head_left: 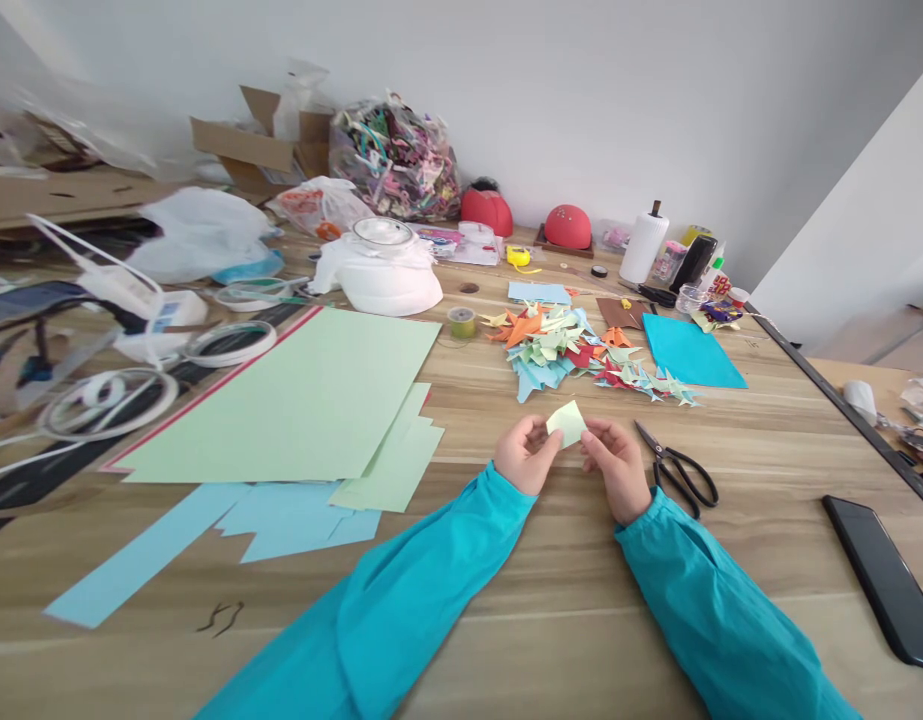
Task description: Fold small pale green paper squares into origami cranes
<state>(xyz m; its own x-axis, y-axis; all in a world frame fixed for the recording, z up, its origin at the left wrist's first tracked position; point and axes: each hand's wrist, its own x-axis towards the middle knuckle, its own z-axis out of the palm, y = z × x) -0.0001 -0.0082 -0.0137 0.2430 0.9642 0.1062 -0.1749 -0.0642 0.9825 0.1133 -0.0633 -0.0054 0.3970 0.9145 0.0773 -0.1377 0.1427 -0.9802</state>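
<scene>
One small piece of pale green paper (567,424) is held between the left hand (522,455) and the right hand (618,462), over the wooden table (506,620). Both hands are nearly closed in narrow pinches: the left thumb lies on the near face of the piece at its left side, and the right thumb and fingers grip its right corner. The fingers behind the piece are partly hidden. Teal sleeves (431,580) cover both forearms. Just beside the right hand lie black-handled scissors (659,452), blades pointing away from the person; farther right rests a dark phone (885,585). Beyond the hands is a heap of folded paper shapes (555,345) in blue, green, orange and red, with a turquoise sheet (690,350) near its right end and a spool of thread (462,322) to its left. At left, a large green sheet (296,400) lies near blue paper strips (146,555). Along the rear stand a cardboard box (243,148), a clear bag of colourful items (393,155), a domed red cushion (568,227) and a white bottle (644,247).
</scene>
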